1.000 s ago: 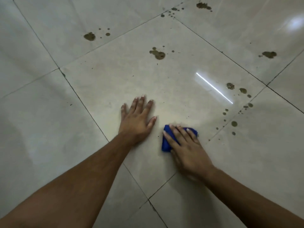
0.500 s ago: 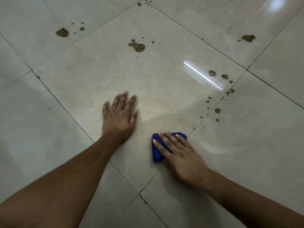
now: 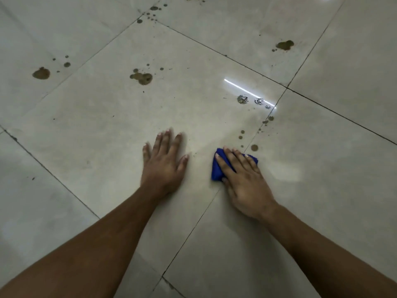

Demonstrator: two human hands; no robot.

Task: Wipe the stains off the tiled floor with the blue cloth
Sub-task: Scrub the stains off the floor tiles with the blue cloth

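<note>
My right hand (image 3: 242, 179) presses flat on a folded blue cloth (image 3: 218, 166) lying on the pale glossy tiled floor (image 3: 107, 117); most of the cloth is hidden under my fingers. My left hand (image 3: 164, 162) rests flat on the tile with fingers spread, a hand's width left of the cloth, holding nothing. A trail of small brown drops (image 3: 254, 147) lies just beyond the cloth along a grout line. Bigger brown stains sit farther off: one mid-tile (image 3: 142, 78), one at far left (image 3: 41, 73), one at upper right (image 3: 284, 45).
Wet blobs (image 3: 243, 99) glint beside a bright streak of reflected light (image 3: 247, 91). More brown spots (image 3: 153, 8) cluster at the top near a tile corner. Dark grout lines cross the floor diagonally.
My right hand slid the cloth forward and to the right, up to the trail of drops by the grout line. My left hand shifted forward on the tile; the view moved too.
</note>
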